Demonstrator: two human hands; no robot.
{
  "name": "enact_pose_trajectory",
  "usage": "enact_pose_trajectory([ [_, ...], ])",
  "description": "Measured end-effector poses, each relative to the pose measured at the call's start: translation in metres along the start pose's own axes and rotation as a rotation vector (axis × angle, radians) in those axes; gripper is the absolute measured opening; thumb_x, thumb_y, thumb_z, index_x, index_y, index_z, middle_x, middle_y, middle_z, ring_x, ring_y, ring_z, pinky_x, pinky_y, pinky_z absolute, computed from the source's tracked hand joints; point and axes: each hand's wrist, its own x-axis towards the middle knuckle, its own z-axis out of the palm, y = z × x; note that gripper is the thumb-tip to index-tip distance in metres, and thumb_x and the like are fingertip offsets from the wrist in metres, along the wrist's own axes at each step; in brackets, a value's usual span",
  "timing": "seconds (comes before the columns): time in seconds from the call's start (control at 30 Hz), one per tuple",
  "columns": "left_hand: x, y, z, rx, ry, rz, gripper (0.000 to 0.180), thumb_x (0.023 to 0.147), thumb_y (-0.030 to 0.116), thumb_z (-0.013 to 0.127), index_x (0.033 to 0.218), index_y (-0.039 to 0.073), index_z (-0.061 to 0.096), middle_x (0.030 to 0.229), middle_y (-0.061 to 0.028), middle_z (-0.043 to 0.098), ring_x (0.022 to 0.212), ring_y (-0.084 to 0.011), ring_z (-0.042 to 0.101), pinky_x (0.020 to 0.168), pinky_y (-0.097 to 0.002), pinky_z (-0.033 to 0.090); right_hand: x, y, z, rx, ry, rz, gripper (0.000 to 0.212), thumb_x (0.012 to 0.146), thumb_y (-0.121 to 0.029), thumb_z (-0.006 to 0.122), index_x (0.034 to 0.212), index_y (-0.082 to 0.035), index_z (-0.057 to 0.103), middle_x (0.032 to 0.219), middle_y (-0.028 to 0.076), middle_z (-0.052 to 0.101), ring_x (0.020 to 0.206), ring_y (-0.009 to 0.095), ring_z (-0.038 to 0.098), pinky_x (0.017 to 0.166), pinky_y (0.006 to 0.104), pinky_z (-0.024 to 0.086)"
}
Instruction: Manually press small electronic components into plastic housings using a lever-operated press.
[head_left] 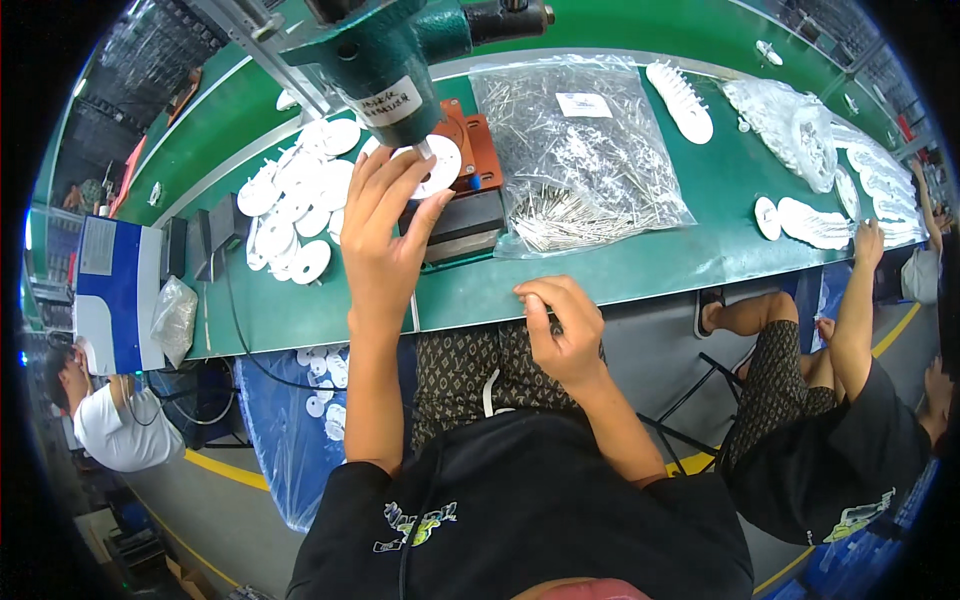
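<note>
Beneath the green press head [375,60], toward eleven o'clock, a white disc [447,165] is grasped by the left hand's [383,228] fingers; seating appears to be the step, steady alignment apparently called for. The right hand's [566,332] fingers are curled; whether anything is pinched cannot be told. Loose discs [287,215] are heaped at ten o'clock.

Left fingers [385,190] extended, right fingers [568,298] curled
</note>
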Motion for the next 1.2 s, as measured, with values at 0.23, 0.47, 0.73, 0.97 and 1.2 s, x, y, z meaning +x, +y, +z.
enact_pose_trajectory([
  [0.23, 0.015, -0.003, 0.006, -0.028, -0.155, -0.169, 0.047, 0.081, 0.024, 0.079, 0.117, -0.001, 0.064, 0.115, -0.0166, 0.063, 0.125, -0.0403, 0.052, 0.102, -0.0466, 0.043, 0.007, 0.001, 0.003, -0.083, -0.015, -0.049, 0.007, 0.091, 0.003, 0.061, 0.092, 0.002, 0.068, 0.085, 0.013, 0.068, 0.074, 0.022, 0.066, 0.066, 0.0307, 0.052],
  [0.47, 0.028, -0.008, -0.005, -0.276, -0.240, -0.271, 0.050, 0.080, 0.025, 0.079, 0.121, 0.001, 0.062, 0.125, -0.0173, 0.058, 0.117, -0.0391, 0.055, 0.092, -0.0440, 0.049, 0.070, -0.046, -0.002, 0.080, -0.095, -0.133, 0.011, 0.092, 0.005, 0.058, 0.093, 0.004, 0.069, 0.086, 0.013, 0.069, 0.075, 0.022, 0.065, 0.071, 0.0310, 0.052],
  [0.73, -0.004, -0.024, 0.007, -0.281, -0.232, -0.190, 0.059, 0.076, 0.024, 0.083, 0.125, 0.002, 0.059, 0.145, -0.0225, 0.045, 0.138, -0.0405, 0.041, 0.108, -0.0441, 0.040, 0.290, -0.149, -0.025, -0.157, 0.646, -0.897, 0.025, 0.090, -0.014, 0.066, 0.108, 0.003, 0.065, 0.109, 0.017, 0.065, 0.101, 0.031, 0.061, 0.091, 0.0399, 0.046],
  [0.97, 0.011, -0.019, 0.018, -0.298, -0.227, -0.187, 0.068, 0.074, 0.022, 0.083, 0.132, 0.003, 0.054, 0.145, -0.0191, 0.043, 0.123, -0.0312, 0.052, 0.088, -0.0353, 0.051, 0.303, -0.156, -0.025, 0.403, 0.258, -0.493, 0.038, 0.099, -0.025, 0.058, 0.075, 0.003, 0.064, 0.067, 0.008, 0.063, 0.059, 0.016, 0.060, 0.058, 0.0301, 0.048],
  [1.2, 0.013, -0.029, 0.010, -0.352, -0.221, -0.278, 0.069, 0.075, 0.022, 0.081, 0.134, 0.002, 0.051, 0.147, -0.0215, 0.042, 0.129, -0.0378, 0.049, 0.099, -0.0406, 0.047, 0.159, -0.141, -0.047, 0.780, -0.026, -0.577, 0.087, 0.106, -0.045, -0.004, 0.061, -0.009, 0.061, 0.085, 0.014, 0.062, 0.074, 0.030, 0.062, 0.096, 0.0525, 0.043],
])
